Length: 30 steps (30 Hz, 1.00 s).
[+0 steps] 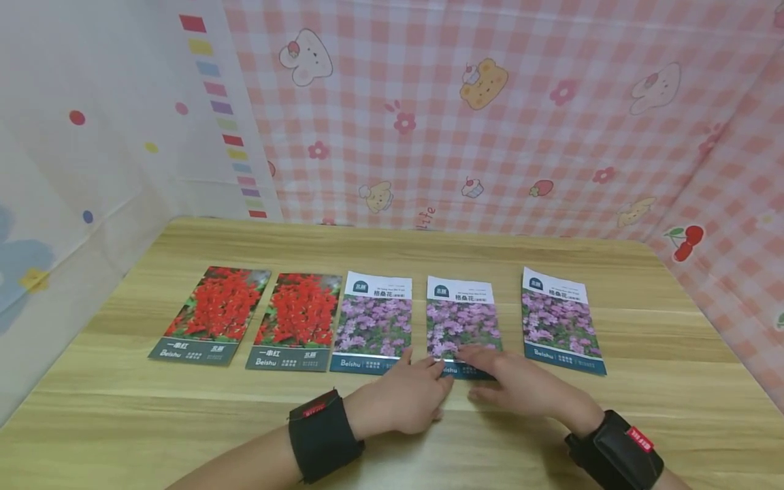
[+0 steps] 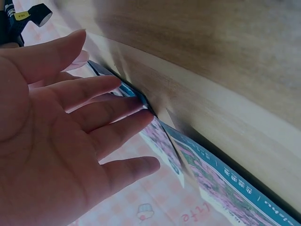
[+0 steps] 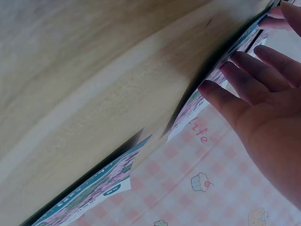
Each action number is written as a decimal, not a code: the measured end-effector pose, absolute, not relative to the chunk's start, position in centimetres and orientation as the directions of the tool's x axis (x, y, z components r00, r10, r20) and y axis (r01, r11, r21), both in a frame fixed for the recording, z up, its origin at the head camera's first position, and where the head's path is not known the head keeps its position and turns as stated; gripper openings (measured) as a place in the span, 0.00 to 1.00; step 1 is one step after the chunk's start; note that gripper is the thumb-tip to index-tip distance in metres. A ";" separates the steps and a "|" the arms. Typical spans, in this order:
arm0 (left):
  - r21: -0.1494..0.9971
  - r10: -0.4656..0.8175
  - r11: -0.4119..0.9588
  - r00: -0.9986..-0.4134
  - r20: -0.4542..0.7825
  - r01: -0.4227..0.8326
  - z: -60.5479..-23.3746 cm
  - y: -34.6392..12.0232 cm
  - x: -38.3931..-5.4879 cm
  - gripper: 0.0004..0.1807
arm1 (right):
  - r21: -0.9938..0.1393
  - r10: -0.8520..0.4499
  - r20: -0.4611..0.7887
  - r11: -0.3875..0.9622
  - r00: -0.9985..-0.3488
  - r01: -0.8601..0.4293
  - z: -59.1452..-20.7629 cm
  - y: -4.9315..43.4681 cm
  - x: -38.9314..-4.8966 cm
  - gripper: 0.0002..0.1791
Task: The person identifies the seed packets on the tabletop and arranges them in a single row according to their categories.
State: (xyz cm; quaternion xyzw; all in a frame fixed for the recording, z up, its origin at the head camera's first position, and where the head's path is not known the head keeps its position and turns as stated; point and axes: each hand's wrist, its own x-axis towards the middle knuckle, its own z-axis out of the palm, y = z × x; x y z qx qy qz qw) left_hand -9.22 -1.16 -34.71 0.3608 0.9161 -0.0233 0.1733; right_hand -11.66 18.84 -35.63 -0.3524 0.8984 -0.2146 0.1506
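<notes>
My left hand (image 1: 412, 395) has its fingers extended at the lower left corner of a purple-flower seed packet (image 1: 463, 323). My right hand (image 1: 520, 381) lays its fingers over that packet's lower right part, covering some of the dark bottom band. Just left, partly behind the left hand, lies a second purple-flower seed packet (image 1: 373, 323). In the left wrist view the left hand (image 2: 80, 117) shows its palm, with loosely spread fingers near the packet edge. The right hand (image 3: 263, 89) likewise has extended fingers at the packets in the right wrist view.
Two red-flower seed packets, the outer one (image 1: 214, 306) and the inner one (image 1: 299, 316), lie to the left. A third purple-flower packet (image 1: 560, 320) lies apart at the right. All rest on the wooden table (image 1: 245, 415), before a pink checked cloth (image 1: 416, 82).
</notes>
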 end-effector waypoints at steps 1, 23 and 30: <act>0.077 0.656 0.735 -0.679 -0.330 0.673 -34.7 -1.2 -9.2 0.28 | -0.493 -0.699 -0.120 0.658 -0.705 -0.569 -35.6 18.8 -11.7 0.29; 0.072 0.677 0.721 -0.680 -0.281 0.689 -34.6 -2.6 -8.1 0.26 | -0.323 -0.653 -0.119 0.738 -0.748 -0.593 -35.5 20.2 -11.4 0.32; 0.065 0.668 0.729 -0.687 -0.287 0.682 -34.7 -2.7 -8.0 0.26 | -0.333 -0.652 -0.146 0.741 -0.744 -0.583 -35.3 20.0 -11.4 0.32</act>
